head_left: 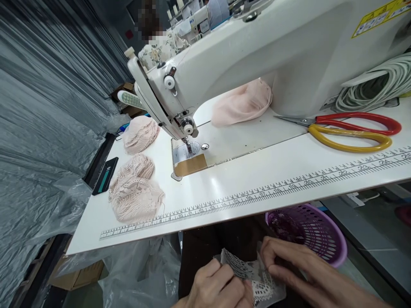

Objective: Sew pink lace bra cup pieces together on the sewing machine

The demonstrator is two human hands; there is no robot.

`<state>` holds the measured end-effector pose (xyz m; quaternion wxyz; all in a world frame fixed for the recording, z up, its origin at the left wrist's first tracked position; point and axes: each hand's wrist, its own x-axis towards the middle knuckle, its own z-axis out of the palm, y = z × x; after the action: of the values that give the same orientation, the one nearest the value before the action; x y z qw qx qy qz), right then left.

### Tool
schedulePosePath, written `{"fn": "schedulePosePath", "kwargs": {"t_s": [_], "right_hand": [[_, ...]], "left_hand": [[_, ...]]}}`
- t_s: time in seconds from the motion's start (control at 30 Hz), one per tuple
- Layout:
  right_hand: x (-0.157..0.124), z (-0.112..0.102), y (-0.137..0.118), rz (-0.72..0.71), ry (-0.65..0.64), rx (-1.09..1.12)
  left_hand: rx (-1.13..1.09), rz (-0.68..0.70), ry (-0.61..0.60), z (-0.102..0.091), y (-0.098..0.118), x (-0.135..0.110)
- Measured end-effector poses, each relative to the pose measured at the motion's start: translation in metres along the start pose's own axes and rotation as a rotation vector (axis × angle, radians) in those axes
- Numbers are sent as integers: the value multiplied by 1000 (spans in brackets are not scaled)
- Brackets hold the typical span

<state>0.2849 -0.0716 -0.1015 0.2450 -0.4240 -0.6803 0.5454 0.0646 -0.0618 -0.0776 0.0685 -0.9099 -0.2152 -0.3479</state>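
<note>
Below the table's front edge, over my lap, a sheer piece of lace [239, 266] with white scalloped trim is stretched between my hands. My left hand [218, 285] is closed with bent fingers on its near left side. On the other side, my right hand [289, 261] pinches the lace between thumb and fingers. Part of the lace is covered by my fingers. Above them stands a white sewing machine [231, 55], its presser foot [189, 146] over the metal needle plate.
Pink lace pieces [136, 192] lie left on the white table [224, 184], with a pink cloth [244, 105] under the machine arm. Red-and-yellow-handled scissors [349, 132] and coiled white tubing [375, 85] are at right. A purple basket [324, 235] stands below. Another person sits beyond the machine.
</note>
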Motion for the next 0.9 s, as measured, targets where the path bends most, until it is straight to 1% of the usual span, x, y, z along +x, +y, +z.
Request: {"fn": "schedulePosePath", "kwargs": {"t_s": [0.03,0.07,0.1,0.13,0.2,0.23,0.27,0.3,0.37,0.4,0.47,0.53,0.63,0.7,0.8,0.9], "right_hand": [[-3,-8,11,35,15,3],[-7,-16,24,98,7,-4],[-11,-25,38,150,16,-48],[-16,-32,51,201,57,-98],[-23,-39,68,264,123,-193],[-24,-38,69,283,142,-230],[-23,-32,64,291,160,-253],[-20,-25,53,278,158,-262],[-7,-6,23,225,-166,-156],[1,2,7,227,-257,-81],[17,12,-19,250,-296,54],[28,14,-31,269,-312,135],[35,10,-29,287,-411,259],[36,8,-24,305,-480,334],[36,10,-20,310,-517,393],[38,14,-20,282,-517,424]], "left_hand": [[-36,-52,-51,-2,-2,-3],[-104,-139,-128,-4,-4,-7],[-201,-263,-235,-6,-7,-10],[-318,-414,-367,-7,-9,-12],[-536,-737,-641,-8,-14,-14],[-610,-869,-759,-8,-16,-12],[-659,-961,-849,-8,-17,-9],[-691,-1024,-909,-8,-19,-5],[-738,-1086,-943,-10,-22,2],[-769,-1103,-942,-13,-23,6],[-868,-1153,-919,-20,-26,10],[-1019,-1238,-884,-28,-29,11],[-1258,-1385,-817,-37,-31,8],[-1375,-1445,-776,-40,-30,5],[-1483,-1486,-723,-41,-30,-1],[-1494,-1481,-714,-43,-33,-6]]}}
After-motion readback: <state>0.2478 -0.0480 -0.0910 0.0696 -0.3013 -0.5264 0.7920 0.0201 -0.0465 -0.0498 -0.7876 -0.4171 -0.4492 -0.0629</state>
